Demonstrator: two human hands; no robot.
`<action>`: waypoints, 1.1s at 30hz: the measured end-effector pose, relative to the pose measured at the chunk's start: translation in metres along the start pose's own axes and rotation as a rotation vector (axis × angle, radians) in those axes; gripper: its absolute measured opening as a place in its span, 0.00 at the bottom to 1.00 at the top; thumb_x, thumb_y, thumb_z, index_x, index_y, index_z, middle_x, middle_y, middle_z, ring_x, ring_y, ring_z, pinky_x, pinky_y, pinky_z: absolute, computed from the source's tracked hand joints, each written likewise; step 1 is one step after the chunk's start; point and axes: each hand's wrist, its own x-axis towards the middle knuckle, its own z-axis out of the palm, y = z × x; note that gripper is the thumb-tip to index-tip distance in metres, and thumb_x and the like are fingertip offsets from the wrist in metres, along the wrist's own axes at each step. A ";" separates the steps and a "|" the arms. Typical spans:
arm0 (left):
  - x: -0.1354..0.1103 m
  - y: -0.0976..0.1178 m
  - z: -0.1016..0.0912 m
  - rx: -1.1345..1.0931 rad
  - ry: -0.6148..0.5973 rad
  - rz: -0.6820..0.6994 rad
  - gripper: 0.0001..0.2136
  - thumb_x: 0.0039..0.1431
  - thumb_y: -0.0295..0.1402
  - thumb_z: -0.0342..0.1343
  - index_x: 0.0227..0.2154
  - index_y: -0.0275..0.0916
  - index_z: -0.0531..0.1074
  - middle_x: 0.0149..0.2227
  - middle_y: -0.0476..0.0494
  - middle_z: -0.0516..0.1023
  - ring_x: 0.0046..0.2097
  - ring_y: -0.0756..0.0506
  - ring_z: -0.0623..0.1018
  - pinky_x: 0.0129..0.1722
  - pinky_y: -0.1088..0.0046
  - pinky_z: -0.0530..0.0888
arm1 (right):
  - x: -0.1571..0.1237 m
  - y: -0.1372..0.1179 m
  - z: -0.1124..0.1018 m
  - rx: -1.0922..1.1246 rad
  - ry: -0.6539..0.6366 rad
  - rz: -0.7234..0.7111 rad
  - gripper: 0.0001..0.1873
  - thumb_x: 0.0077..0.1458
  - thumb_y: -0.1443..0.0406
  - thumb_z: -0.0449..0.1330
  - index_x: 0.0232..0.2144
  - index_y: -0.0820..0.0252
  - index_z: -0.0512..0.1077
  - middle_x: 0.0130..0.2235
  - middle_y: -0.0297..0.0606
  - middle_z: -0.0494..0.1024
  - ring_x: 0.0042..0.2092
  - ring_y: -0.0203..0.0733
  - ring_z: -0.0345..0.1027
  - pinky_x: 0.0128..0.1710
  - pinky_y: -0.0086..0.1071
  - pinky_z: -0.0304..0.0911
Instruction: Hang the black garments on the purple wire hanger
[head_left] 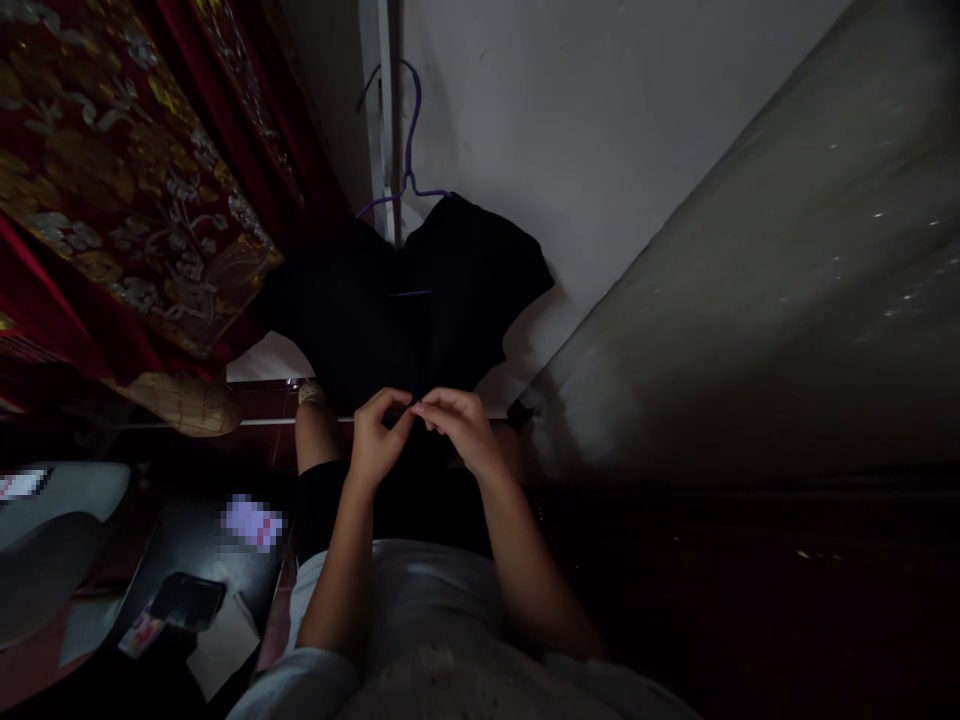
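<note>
A black short-sleeved shirt (pixel 472 270) hangs in front of me on a purple wire hanger (pixel 410 150), its neck spreading into an open V. At the middle of its front, my left hand (pixel 381 440) is closed in a pinch on the cloth. Close beside it, my right hand (pixel 466 428) pinches the same spot, and the fingertips of both hands nearly meet. Any button or small part between the fingers is too dark and small to make out. The shirt's lower part is lost in shadow behind my hands.
A red cloth with gold and silver embroidery (pixel 135 170) hangs at the left. Plastic-like sheeting (pixel 750 300) slopes down on the right beside a pale wall (pixel 540 90). At lower left, a dark table (pixel 176 540) bears a black phone-like object (pixel 189 600) and papers.
</note>
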 end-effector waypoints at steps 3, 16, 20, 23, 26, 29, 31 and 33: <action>-0.002 -0.001 0.000 0.022 0.006 0.006 0.03 0.63 0.30 0.60 0.38 0.37 0.77 0.38 0.44 0.80 0.42 0.46 0.80 0.43 0.72 0.76 | -0.002 -0.001 0.002 0.010 -0.037 0.030 0.15 0.51 0.54 0.65 0.26 0.61 0.77 0.21 0.33 0.71 0.24 0.32 0.59 0.25 0.29 0.50; -0.007 0.004 0.004 0.015 0.058 -0.113 0.02 0.57 0.29 0.61 0.33 0.37 0.74 0.30 0.50 0.75 0.33 0.50 0.76 0.36 0.77 0.71 | 0.042 -0.058 -0.024 -0.649 -0.172 -0.419 0.12 0.60 0.63 0.55 0.26 0.60 0.72 0.25 0.33 0.72 0.28 0.34 0.62 0.32 0.31 0.53; -0.010 -0.001 0.005 -0.013 0.087 -0.154 0.04 0.57 0.31 0.62 0.32 0.36 0.75 0.30 0.50 0.76 0.33 0.50 0.76 0.34 0.77 0.70 | 0.053 -0.096 -0.033 -0.728 -0.073 -0.554 0.11 0.59 0.63 0.58 0.25 0.60 0.70 0.23 0.30 0.68 0.26 0.32 0.57 0.30 0.31 0.50; -0.010 -0.002 0.007 -0.045 0.070 -0.135 0.05 0.58 0.32 0.63 0.35 0.36 0.77 0.34 0.47 0.78 0.37 0.48 0.78 0.38 0.76 0.72 | 0.043 -0.097 -0.030 -0.742 -0.180 -0.486 0.11 0.61 0.60 0.59 0.28 0.60 0.73 0.24 0.30 0.70 0.26 0.32 0.60 0.30 0.30 0.51; -0.007 0.000 0.003 -0.047 -0.009 -0.097 0.05 0.60 0.32 0.62 0.36 0.36 0.77 0.35 0.46 0.80 0.38 0.48 0.79 0.40 0.75 0.73 | 0.034 -0.083 -0.023 -0.871 -0.382 -0.311 0.07 0.58 0.61 0.65 0.31 0.58 0.75 0.26 0.29 0.74 0.28 0.32 0.64 0.31 0.29 0.53; -0.006 0.000 -0.003 -0.024 -0.041 -0.075 0.04 0.63 0.31 0.60 0.37 0.36 0.78 0.35 0.45 0.80 0.38 0.48 0.80 0.40 0.75 0.74 | 0.034 -0.073 -0.016 -1.044 -0.463 -0.224 0.07 0.55 0.62 0.68 0.33 0.57 0.74 0.28 0.28 0.75 0.29 0.33 0.65 0.31 0.29 0.51; -0.005 -0.001 -0.006 0.002 -0.013 -0.057 0.04 0.63 0.30 0.61 0.37 0.36 0.78 0.35 0.45 0.81 0.38 0.48 0.80 0.40 0.76 0.74 | 0.036 -0.070 -0.013 -1.129 -0.456 -0.226 0.08 0.55 0.64 0.68 0.35 0.57 0.72 0.27 0.28 0.74 0.28 0.33 0.64 0.31 0.29 0.49; -0.005 -0.003 -0.006 0.025 0.019 -0.040 0.03 0.62 0.29 0.61 0.37 0.36 0.77 0.35 0.45 0.80 0.38 0.48 0.80 0.39 0.76 0.74 | 0.038 -0.069 -0.011 -1.167 -0.447 -0.232 0.07 0.56 0.65 0.67 0.36 0.57 0.71 0.27 0.28 0.73 0.28 0.33 0.63 0.31 0.30 0.49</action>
